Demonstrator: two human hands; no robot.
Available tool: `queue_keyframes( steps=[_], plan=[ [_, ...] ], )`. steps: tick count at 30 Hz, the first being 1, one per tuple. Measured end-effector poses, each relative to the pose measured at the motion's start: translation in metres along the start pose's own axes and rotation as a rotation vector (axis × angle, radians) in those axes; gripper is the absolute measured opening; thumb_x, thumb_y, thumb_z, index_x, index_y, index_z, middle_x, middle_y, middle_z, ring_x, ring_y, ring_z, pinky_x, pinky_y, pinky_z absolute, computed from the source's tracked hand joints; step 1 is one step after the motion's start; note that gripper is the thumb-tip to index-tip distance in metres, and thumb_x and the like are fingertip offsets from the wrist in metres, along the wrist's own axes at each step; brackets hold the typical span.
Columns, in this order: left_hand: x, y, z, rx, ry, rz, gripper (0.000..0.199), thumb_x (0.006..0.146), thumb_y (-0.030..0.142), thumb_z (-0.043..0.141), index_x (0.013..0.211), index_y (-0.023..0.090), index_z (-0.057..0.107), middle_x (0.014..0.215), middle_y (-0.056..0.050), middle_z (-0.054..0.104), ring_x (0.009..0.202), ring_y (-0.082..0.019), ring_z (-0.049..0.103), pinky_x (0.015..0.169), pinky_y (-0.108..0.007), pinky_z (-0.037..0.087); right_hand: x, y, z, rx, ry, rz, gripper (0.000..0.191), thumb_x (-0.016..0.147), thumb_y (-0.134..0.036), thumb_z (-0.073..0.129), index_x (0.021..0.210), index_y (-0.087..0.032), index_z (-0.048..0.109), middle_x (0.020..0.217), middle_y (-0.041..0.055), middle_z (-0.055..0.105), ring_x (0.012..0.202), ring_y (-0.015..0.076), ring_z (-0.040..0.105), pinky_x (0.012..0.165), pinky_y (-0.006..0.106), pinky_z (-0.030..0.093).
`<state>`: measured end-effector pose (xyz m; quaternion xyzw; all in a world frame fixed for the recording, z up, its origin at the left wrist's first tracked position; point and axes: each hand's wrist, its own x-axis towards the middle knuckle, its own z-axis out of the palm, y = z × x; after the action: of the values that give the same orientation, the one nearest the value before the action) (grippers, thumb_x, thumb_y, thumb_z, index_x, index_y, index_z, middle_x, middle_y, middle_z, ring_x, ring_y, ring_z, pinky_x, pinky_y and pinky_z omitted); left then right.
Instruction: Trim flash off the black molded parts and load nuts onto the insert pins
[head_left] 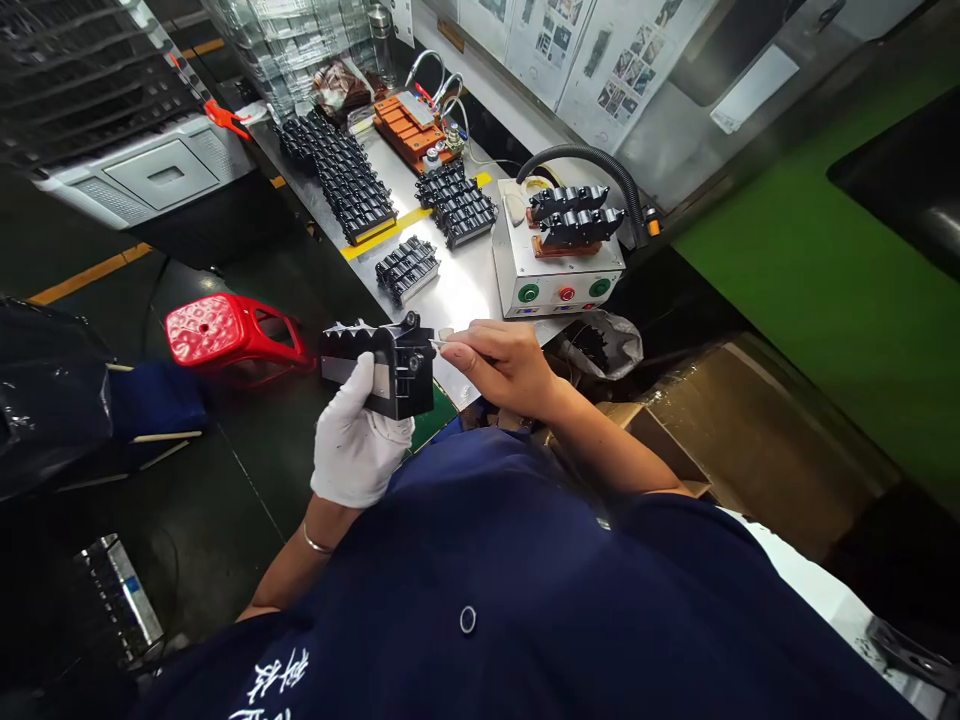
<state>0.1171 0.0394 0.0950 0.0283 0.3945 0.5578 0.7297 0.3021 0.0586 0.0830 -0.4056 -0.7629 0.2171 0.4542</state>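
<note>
Trimming work appears to be the step in hand. Gloved left hand [354, 440] is clamped around a black moulded part [379, 365], held in the air near the person's chest, just off the near edge of the worktop [457, 290]. Bare right hand [501, 365] is closed in a pinch on a small slim tool [442, 340], its tip touching the right end of the part. What kind of tool it is cannot be told; it is too small in view.

On the worktop, rows of similar black parts lie in groups: a long row [345, 180] at the far left, a block [456, 205] in the middle, and a small batch [406, 268] nearest the held part. To the right stands a white control box [559, 270] with green and red buttons, carrying two more black parts [576, 215] on its top fixture. An orange fixture [409, 128] sits at the far end. A red stool [225, 335] stands on the floor to the left.

Judgement: the edge of the part is being dressed or checked. The next move would call for a steady left-hand grip, and for turning the part so that any remaining edges face the tool.
</note>
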Motion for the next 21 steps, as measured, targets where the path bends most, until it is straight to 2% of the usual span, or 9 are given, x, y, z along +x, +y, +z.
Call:
queue_keyframes(
  steps=[5, 10, 16, 18, 21],
  plan=[
    [-0.001, 0.000, 0.007, -0.043, 0.072, -0.022, 0.035, 0.098, 0.010, 0.040, 0.120, 0.018, 0.066, 0.094, -0.001, 0.078, 0.098, -0.010, 0.072, 0.086, -0.014, 0.055, 0.001, 0.002, -0.006, -0.003, -0.085, 0.008, 0.040, 0.100, -0.042, 0.046, 0.078, -0.018, 0.069, 0.063, -0.0004, 0.059, 0.058, 0.0079, 0.051, 0.058, 0.023, 0.040],
    [-0.007, 0.000, 0.014, -0.069, 0.091, 0.030, 0.041, 0.099, 0.008, 0.034, 0.124, 0.021, 0.065, 0.097, 0.000, 0.078, 0.095, -0.009, 0.073, 0.084, -0.013, 0.055, 0.002, 0.007, 0.004, 0.015, 0.017, 0.032, 0.042, 0.099, -0.046, 0.045, 0.080, -0.017, 0.071, 0.068, 0.0014, 0.064, 0.061, 0.0090, 0.054, 0.060, 0.024, 0.043],
    [-0.022, -0.003, 0.013, -0.019, 0.173, -0.159, 0.046, 0.098, 0.009, 0.031, 0.124, 0.023, 0.066, 0.085, -0.001, 0.078, 0.096, -0.014, 0.073, 0.093, -0.024, 0.056, 0.003, 0.049, 0.014, 0.021, 0.250, 0.362, 0.061, 0.093, -0.064, 0.042, 0.066, -0.016, 0.068, 0.059, 0.0009, 0.058, 0.059, 0.0110, 0.053, 0.060, 0.026, 0.043],
    [-0.017, -0.001, 0.016, -0.062, 0.167, -0.093, 0.049, 0.097, 0.005, 0.031, 0.125, 0.026, 0.066, 0.086, 0.001, 0.078, 0.094, -0.012, 0.073, 0.093, -0.021, 0.055, 0.000, 0.050, 0.011, 0.077, 0.233, 0.400, 0.060, 0.090, -0.066, 0.045, 0.067, -0.016, 0.070, 0.059, 0.0010, 0.057, 0.060, 0.0115, 0.053, 0.060, 0.026, 0.043],
    [-0.008, -0.001, 0.015, -0.068, 0.101, -0.013, 0.045, 0.096, 0.003, 0.038, 0.124, 0.022, 0.067, 0.093, 0.000, 0.079, 0.091, -0.010, 0.074, 0.091, -0.017, 0.054, -0.004, 0.033, 0.006, 0.160, 0.169, 0.405, 0.056, 0.090, -0.063, 0.047, 0.074, -0.016, 0.074, 0.054, -0.0011, 0.051, 0.053, 0.0105, 0.047, 0.053, 0.024, 0.040]
  ],
)
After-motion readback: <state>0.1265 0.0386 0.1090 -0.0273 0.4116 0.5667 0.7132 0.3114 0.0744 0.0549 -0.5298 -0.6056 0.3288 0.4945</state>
